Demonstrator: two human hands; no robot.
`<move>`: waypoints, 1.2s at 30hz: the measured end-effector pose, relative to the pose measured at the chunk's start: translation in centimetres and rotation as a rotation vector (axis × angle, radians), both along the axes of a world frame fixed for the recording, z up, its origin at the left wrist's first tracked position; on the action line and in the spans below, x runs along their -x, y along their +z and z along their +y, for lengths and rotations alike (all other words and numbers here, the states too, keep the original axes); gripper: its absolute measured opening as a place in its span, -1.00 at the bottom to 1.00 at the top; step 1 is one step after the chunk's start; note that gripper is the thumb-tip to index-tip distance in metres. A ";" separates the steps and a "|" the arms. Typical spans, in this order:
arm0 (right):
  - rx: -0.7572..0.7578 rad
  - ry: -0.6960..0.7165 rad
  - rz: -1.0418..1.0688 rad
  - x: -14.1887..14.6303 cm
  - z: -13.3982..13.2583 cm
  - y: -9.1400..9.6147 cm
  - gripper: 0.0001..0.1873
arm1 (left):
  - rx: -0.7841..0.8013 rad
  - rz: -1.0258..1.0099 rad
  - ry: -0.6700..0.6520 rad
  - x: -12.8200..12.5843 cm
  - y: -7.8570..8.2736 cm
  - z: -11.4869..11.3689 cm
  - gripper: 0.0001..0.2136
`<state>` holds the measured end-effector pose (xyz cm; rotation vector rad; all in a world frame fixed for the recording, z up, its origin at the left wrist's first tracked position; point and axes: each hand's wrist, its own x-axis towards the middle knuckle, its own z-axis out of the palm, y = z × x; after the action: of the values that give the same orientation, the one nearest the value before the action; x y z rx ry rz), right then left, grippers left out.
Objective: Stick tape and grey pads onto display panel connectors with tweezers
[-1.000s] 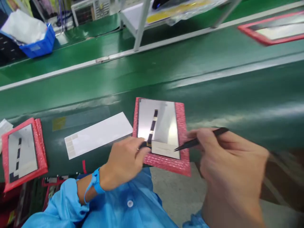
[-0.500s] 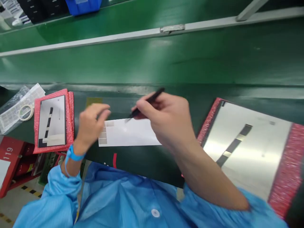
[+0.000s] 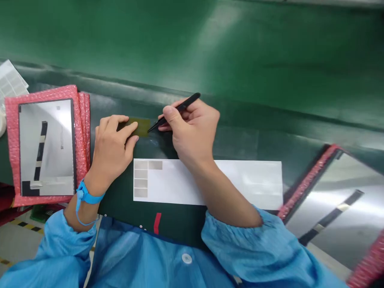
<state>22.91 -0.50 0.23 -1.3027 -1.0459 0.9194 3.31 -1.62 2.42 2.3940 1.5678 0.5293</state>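
Observation:
My right hand (image 3: 192, 130) grips black tweezers (image 3: 175, 111) whose tip touches a small yellowish tape strip (image 3: 141, 127) stuck on the green bench. My left hand (image 3: 112, 148) lies flat beside it, fingertips pressing on the strip's left end. A white release sheet (image 3: 240, 184) with several grey stickers (image 3: 141, 179) at its left end lies just below both hands. A silver panel with a black flex strip on a red bubble-wrap pad (image 3: 46, 146) lies to the left. A second such panel (image 3: 339, 208) sits at the lower right, partly cut off.
The green conveyor belt (image 3: 240, 52) runs along the far side. A clear bag with a white label sheet (image 3: 10, 80) lies at the far left edge. A red mark (image 3: 157, 223) is on the bench's near edge. Floor with yellow-black tape shows at the lower left.
Both hands left the right-hand panel and moved left. The tweezers went over the white sheet to the yellowish strip, and my left hand came down on it. The view tilted downward.

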 end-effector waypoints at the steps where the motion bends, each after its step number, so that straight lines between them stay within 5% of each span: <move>1: 0.008 -0.002 -0.024 -0.1 -0.1 0.1 -0.63 | 0.006 -0.002 -0.001 0.0 0.0 0.0 -0.74; 19: 0.140 0.059 -0.080 -0.8 0.5 0.5 -0.76 | 0.048 0.009 -0.007 -0.3 -0.1 -0.2 -0.71; 30: 0.161 0.077 0.059 -0.3 1.1 -0.1 -0.65 | 0.021 -0.022 0.008 -0.3 -0.1 -0.2 -0.73; 36: 0.141 0.053 0.151 -3.4 -0.5 2.7 -0.50 | -0.053 -0.055 -0.020 0.4 -0.8 0.7 -0.74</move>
<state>26.32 -0.96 2.91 -1.3039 -0.9154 1.1306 2.88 -0.87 1.61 2.4094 1.5238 0.6342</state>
